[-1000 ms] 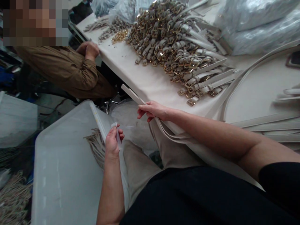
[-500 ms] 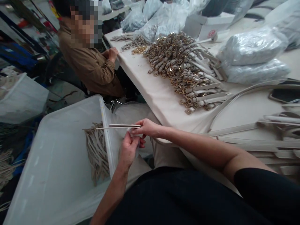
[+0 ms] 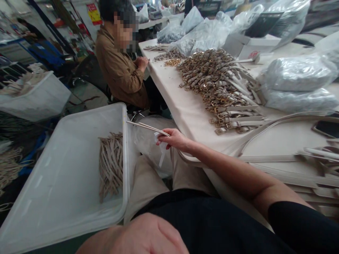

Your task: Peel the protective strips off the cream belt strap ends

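My right hand (image 3: 172,139) is closed in a pinch on the end of a long cream strap (image 3: 144,126), held over my lap just off the table's edge. A small white slip (image 3: 161,152) hangs from the same fingers. The strap's free end points left toward the white plastic bin (image 3: 66,183), and its other part loops back under my forearm to the table. Part of my left arm (image 3: 137,236) fills the bottom edge, very close to the camera, with its fingers hidden.
A bundle of beige straps (image 3: 111,165) lies in the bin. On the cream table (image 3: 182,106) sits a heap of gold-buckled straps (image 3: 219,84), long straps (image 3: 304,165) and plastic bags (image 3: 296,81). A person in a brown jacket (image 3: 119,74) sits at the far end.
My left hand has let go of the small white piece and dropped out of sight toward the camera. The white slip now hangs from my right hand. The view has tilted up.
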The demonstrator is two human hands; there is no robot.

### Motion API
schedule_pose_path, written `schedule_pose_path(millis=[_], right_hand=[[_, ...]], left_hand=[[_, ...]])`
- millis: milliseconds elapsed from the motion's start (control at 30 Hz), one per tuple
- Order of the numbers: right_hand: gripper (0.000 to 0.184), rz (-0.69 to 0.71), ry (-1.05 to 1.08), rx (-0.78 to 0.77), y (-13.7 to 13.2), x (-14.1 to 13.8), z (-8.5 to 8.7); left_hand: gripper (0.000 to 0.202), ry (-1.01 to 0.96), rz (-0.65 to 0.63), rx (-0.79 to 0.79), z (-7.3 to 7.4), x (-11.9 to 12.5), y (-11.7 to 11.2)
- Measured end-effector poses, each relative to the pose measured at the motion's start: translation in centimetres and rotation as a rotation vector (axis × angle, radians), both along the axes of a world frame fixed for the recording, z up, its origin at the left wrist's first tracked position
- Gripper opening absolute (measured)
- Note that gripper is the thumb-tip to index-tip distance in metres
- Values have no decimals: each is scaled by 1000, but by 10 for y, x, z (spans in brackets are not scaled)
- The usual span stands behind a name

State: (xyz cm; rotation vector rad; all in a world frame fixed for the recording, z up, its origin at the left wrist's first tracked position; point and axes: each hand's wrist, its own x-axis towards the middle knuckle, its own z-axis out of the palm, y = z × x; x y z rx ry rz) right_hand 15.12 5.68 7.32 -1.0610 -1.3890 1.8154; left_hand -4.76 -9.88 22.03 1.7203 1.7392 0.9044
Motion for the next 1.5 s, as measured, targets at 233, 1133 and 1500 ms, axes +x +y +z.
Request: schedule_pose_path(millis=[233, 1133, 1500], right_hand=[[22, 58, 24, 53, -3, 0, -2], [29, 150, -57, 76, 0, 0, -8], [27, 166, -31, 28, -3, 1, -6]], left_hand=[[41, -571, -15, -77, -114, 25, 52], [38, -763, -232, -731, -185, 42, 57], [53, -1055, 12, -672, -182, 48, 61]])
